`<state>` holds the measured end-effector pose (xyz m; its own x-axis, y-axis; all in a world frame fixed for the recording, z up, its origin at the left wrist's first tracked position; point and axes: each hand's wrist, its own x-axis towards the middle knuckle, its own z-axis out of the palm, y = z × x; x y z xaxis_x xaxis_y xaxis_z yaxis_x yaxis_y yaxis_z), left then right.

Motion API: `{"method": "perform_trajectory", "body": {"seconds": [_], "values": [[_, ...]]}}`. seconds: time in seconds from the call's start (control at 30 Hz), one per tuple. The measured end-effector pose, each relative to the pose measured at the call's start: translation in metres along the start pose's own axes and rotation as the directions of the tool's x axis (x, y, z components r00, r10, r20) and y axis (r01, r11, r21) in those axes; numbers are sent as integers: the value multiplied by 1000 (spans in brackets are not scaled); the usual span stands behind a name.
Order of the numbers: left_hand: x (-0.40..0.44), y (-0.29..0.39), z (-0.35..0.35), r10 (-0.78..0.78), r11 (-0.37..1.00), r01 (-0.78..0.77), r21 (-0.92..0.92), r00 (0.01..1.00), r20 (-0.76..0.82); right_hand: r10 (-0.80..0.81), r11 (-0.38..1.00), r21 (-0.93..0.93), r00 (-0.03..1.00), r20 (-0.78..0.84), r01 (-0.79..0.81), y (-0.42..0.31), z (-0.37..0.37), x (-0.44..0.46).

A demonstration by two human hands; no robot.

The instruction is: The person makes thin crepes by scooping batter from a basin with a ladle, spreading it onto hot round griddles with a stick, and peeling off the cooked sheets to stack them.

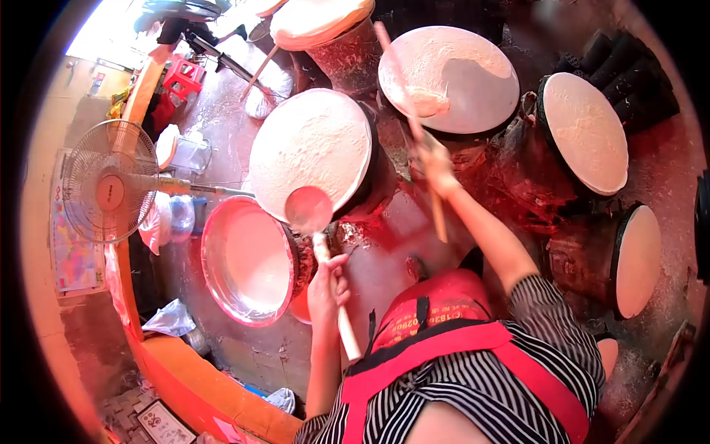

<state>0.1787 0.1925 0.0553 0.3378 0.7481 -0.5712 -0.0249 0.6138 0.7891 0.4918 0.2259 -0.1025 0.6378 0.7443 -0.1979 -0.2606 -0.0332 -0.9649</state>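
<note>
My left hand (327,287) is closed round the pale wooden handle of a ladle (309,209). The ladle's round bowl is over the near edge of a round griddle (314,144) coated with pale batter. In my right hand (435,166) is a long wooden stick (399,78), slanting up and left. Its far part crosses the left side of a second griddle (481,96), where a lump of batter (429,102) lies beside a bare grey area. A wide basin (248,259) of pale batter stands left of my left hand.
More batter-coated round griddles stand at the right (586,133), lower right (637,260) and top (322,22). A standing fan (111,192) is on the left, its pole reaching towards the basin. A red stool (183,79) stands at the upper left, near an orange ledge (200,377).
</note>
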Motion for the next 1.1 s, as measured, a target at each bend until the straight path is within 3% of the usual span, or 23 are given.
{"method": "perform_trajectory", "body": {"seconds": [0.03,0.07,0.2,0.33,0.5,0.6,0.63,0.67,0.73,0.8,0.83,0.87,1.0,1.03,1.1], "values": [[-11,0,-8,38,998,-36,51,999,-27,-104,995,4,994,-35,104,21,32,37],[-22,0,-15,76,992,-71,105,996,-53,112,975,194,994,16,-113,-7,59,43],[-42,-10,-42,95,994,-87,65,987,-133,201,974,156,951,-236,-167,5,104,67],[-42,-14,-52,104,994,-99,50,989,-100,251,925,338,945,-210,-171,14,67,-8],[-30,-19,-44,104,994,-104,-40,995,-4,300,876,437,941,-157,-206,0,-28,-66],[-29,-15,-24,97,993,-95,-65,995,25,282,919,355,915,-290,-170,-23,-63,-60],[-29,-13,-17,81,994,-78,-81,996,29,273,894,427,919,-285,-134,-30,-65,-55],[-29,-13,-9,64,994,-61,-95,997,34,361,764,614,920,-151,-199,-22,-71,-39],[-28,-13,8,70,996,-65,-69,996,62,439,729,623,892,-105,-285,-37,-37,-41],[-25,-12,26,48,997,-43,-59,995,84,285,947,181,955,-82,-266,-30,-21,-57],[-21,-15,32,57,997,-51,-57,992,108,327,922,201,943,59,-332,-18,-36,-63],[-19,-15,39,55,998,-52,-26,991,120,323,913,230,942,93,-336,-11,-61,-71],[-16,-21,72,51,998,-54,23,990,133,433,806,407,897,92,-430,-26,-168,-91],[-14,-25,80,55,998,-58,22,989,140,420,848,344,907,32,-404,-28,-185,-88],[-14,-28,98,60,998,-62,10,988,143,395,782,469,909,136,-410,-26,-204,-64]]}}
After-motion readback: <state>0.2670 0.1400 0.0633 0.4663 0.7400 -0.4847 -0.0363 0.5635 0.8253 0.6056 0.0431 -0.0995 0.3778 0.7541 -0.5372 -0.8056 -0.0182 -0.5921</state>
